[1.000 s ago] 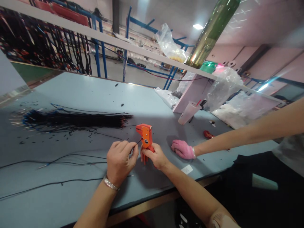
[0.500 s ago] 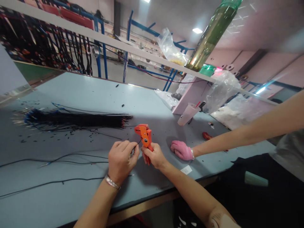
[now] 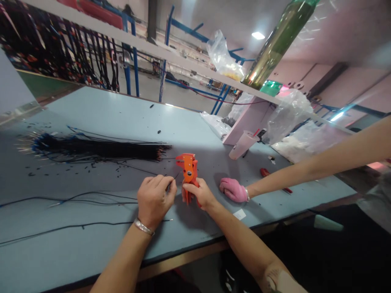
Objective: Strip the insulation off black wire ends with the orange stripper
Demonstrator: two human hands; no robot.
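My right hand is wrapped round the handles of an orange wire stripper, whose jaws point up and to the left. Pinched in my left hand is a thin black wire; its short end sticks out toward the stripper, apart from the jaws. Beyond my hands lies a thick bundle of black wires with blue pieces and metal tips at its left end. Several loose black wires run along the table left of my left hand.
A co-worker's pink-gloved hand rests on the table to the right, near a white label. A cup with a red straw stands behind it. Red-handled pliers lie by the co-worker's forearm. Black scraps surround the bundle.
The wire's end was in the stripper's jaws and is now out of them. The stripper has turned more upright and sits slightly farther from my left hand.
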